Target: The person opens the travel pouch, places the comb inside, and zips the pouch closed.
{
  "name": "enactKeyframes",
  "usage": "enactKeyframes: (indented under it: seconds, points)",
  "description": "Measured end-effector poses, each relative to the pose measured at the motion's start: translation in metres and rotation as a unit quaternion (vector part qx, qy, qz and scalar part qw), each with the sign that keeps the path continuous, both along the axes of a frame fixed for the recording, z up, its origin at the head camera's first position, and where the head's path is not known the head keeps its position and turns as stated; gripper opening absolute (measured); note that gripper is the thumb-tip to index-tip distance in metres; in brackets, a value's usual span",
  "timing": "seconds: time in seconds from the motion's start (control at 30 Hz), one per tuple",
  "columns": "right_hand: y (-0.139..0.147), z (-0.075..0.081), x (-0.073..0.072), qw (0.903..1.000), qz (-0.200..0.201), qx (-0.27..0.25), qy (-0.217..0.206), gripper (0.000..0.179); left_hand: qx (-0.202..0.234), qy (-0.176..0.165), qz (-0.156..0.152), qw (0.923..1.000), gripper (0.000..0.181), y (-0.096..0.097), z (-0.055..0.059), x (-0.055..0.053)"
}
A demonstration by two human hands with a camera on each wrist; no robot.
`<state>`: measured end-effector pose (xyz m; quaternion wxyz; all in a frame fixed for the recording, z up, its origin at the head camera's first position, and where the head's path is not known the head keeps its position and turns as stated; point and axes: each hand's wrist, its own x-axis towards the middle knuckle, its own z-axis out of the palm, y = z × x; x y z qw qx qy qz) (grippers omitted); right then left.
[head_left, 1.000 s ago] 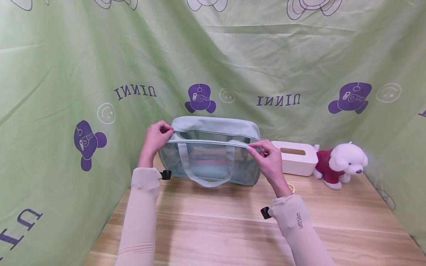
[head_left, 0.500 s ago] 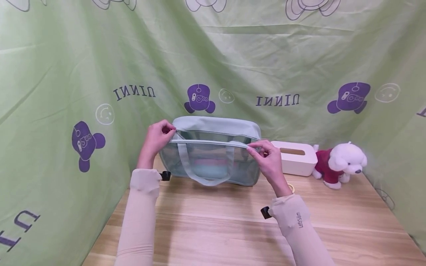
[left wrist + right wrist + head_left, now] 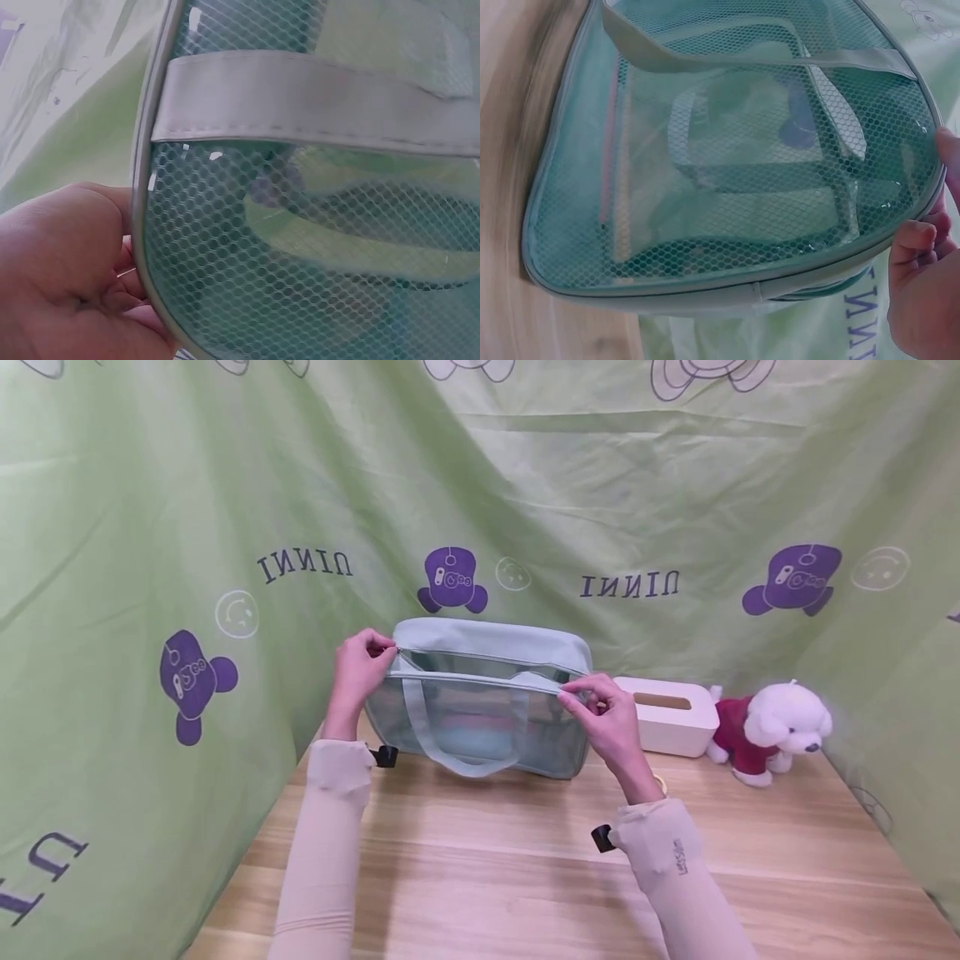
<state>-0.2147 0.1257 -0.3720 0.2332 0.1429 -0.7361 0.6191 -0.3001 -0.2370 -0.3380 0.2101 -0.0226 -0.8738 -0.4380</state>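
Observation:
A see-through, blue-green mesh handbag (image 3: 480, 743) stands on the table with its zipped top gaping along the middle. Its pale strap handle (image 3: 420, 727) hangs down the front. At the bag's upper left corner my left hand (image 3: 362, 670) pinches the edge by the end of the zip; whether it has the zip pull is hidden by the fingers. My right hand (image 3: 607, 718) pinches the front top edge near the right end with thumb and forefinger. Through the mesh a pink and pale blue item (image 3: 480, 737) shows low inside. In the right wrist view the mesh front (image 3: 742, 150) fills most of the frame.
A white tissue box (image 3: 675, 727) with a slot in its top stands right of the bag. Beside it sits a white plush dog (image 3: 780, 727) in a red top. A yellow ring (image 3: 660, 783) lies partly behind my right wrist. Green printed cloth (image 3: 225, 485) hangs behind and at both sides.
My left hand has shifted slightly to the right, and the bag's left end has moved a little the same way. My right hand keeps its pinch on the edge nearly in place.

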Motion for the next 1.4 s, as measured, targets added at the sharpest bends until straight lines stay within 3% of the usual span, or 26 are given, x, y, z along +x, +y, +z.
enactKeyframes:
  seconds: [0.1, 0.3, 0.5, 0.63, 0.8, 0.9, 1.1, 1.3, 1.4]
  points:
    - [0.0, -0.001, -0.002, 0.9997, -0.013, 0.019, -0.002, 0.013, -0.006, -0.005, 0.011, 0.9999, 0.016, 0.0, -0.004, -0.002]
    - [0.003, -0.012, -0.024, 0.997, -0.05, 0.056, 0.019, 0.01, 0.008, 0.006, 0.012, 0.9999, 0.017, 0.001, -0.01, -0.005]
    - [0.005, -0.009, -0.036, 0.9955, -0.009, 0.092, -0.02, 0.02, 0.015, 0.02, 0.002, 0.9997, 0.017, 0.003, -0.012, -0.005]
    - [0.003, -0.002, -0.04, 0.9892, 0.01, 0.135, -0.056, 0.027, 0.015, 0.026, 0.002, 0.9996, 0.017, 0.004, -0.012, -0.004]
    - [0.002, 0.003, -0.046, 0.9812, 0.02, 0.179, -0.069, 0.03, 0.02, 0.027, 0.003, 0.9994, 0.017, 0.003, -0.013, -0.004]
    - [0.001, 0.001, -0.046, 0.9823, 0.035, 0.179, -0.043, 0.024, 0.024, 0.029, 0.003, 0.9993, 0.017, 0.003, -0.015, -0.004]
    - [-0.011, -0.005, -0.042, 0.9853, 0.046, 0.157, 0.049, 0.01, 0.02, 0.03, 0.007, 0.9993, 0.017, 0.002, -0.016, -0.006]
    - [-0.015, -0.006, -0.042, 0.9858, 0.037, 0.15, 0.065, 0.012, -0.008, 0.025, -0.007, 0.9996, 0.016, 0.001, -0.012, -0.005]
    - [-0.019, -0.004, -0.042, 0.9802, 0.032, 0.177, 0.083, 0.015, -0.027, 0.033, -0.015, 0.999, 0.014, 0.001, -0.01, -0.004]
